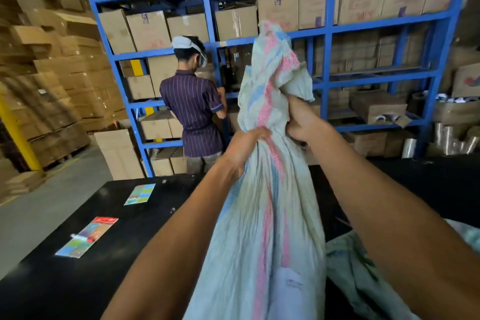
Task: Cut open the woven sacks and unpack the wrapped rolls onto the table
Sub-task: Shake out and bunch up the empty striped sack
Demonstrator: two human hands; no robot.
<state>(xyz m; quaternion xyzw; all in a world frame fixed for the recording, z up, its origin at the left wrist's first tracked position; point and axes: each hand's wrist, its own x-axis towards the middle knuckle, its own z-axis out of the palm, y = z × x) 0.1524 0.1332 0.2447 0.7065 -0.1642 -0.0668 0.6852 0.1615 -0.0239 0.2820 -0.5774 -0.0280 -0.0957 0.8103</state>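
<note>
A pale blue woven sack with pink and blue stripes hangs bunched and upright over the black table. My left hand grips the gathered cloth on its left side. Just right of it, my right hand clutches the sack's neck, and loose cloth flops above both fists. A second pale sack lies crumpled on the table at the lower right, partly behind my right forearm. No wrapped rolls show.
Two colourful printed sheets lie on the table's left part. A person in a striped shirt stands with their back to me at the blue shelving full of cardboard boxes. Stacked cartons fill the left; film rolls sit at the right.
</note>
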